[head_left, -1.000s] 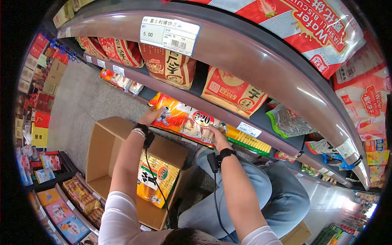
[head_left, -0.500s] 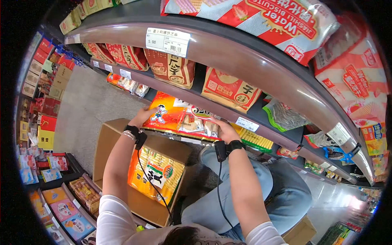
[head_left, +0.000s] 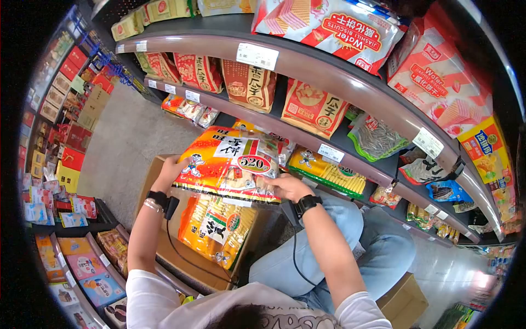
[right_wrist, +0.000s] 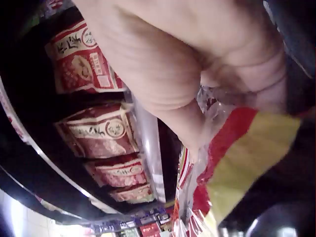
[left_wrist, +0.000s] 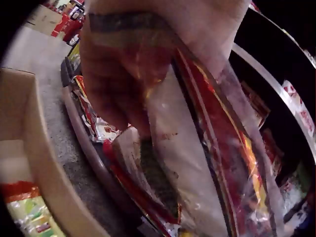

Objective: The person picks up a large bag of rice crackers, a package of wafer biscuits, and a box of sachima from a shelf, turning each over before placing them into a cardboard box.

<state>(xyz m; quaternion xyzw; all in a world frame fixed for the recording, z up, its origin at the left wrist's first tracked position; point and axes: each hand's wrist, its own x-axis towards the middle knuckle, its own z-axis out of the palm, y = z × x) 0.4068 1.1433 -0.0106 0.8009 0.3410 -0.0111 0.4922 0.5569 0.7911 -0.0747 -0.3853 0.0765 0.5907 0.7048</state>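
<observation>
Both hands hold a large orange and red rice cracker bag (head_left: 219, 156) marked 520, tilted in front of the lower shelf. My left hand (head_left: 171, 172) grips its left end; in the left wrist view the clear film and red edge of the bag (left_wrist: 185, 148) cover part of that hand (left_wrist: 111, 89). At the right end my right hand (head_left: 291, 187) grips it, thumb over the top face; in the right wrist view its fingers (right_wrist: 185, 126) bear on the crinkled film. The bag overlaps the far part of a cardboard box (head_left: 174, 249) holding a yellow and orange snack bag (head_left: 216, 230).
Ahead, the bottom shelf bears a green-edged snack bag (head_left: 323, 174) and others. Above it stand red and brown seed bags (head_left: 249, 85), then wafer biscuit bags (head_left: 350, 35). Bent legs in jeans (head_left: 318, 233) lie right of the box. Low display racks (head_left: 90, 274) stand at left.
The rice cracker bag has come away from the bottom shelf toward me, up and left over the box's far part, both hands still gripping it. More of its face shows. The head view has shifted.
</observation>
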